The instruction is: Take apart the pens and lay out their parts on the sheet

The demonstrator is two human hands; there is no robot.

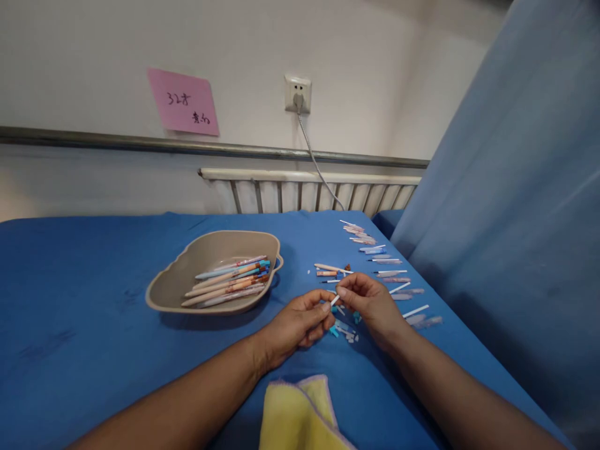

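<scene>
Between my two hands is a thin white tube [334, 300] that looks like a pen refill, its ends partly hidden by my fingers. My left hand [304, 319] pinches its lower end between thumb and fingers. At the upper end, my right hand [372, 303] pinches it with thumb and forefinger. Below and between the hands lie teal pen parts [334, 330] and small white pieces [349, 336]. Just beyond them are an orange pen barrel [327, 273], a pale pen barrel [330, 268] and a dark-tipped refill [329, 282].
A beige basin [162, 299] holding several wrapped pens [234, 284] stands left of my hands. Groups of pen parts [391, 279] line the right side of the blue-covered bed [94, 375]. A yellow cloth [293, 415] lies in front; a blue curtain [506, 219] hangs at right.
</scene>
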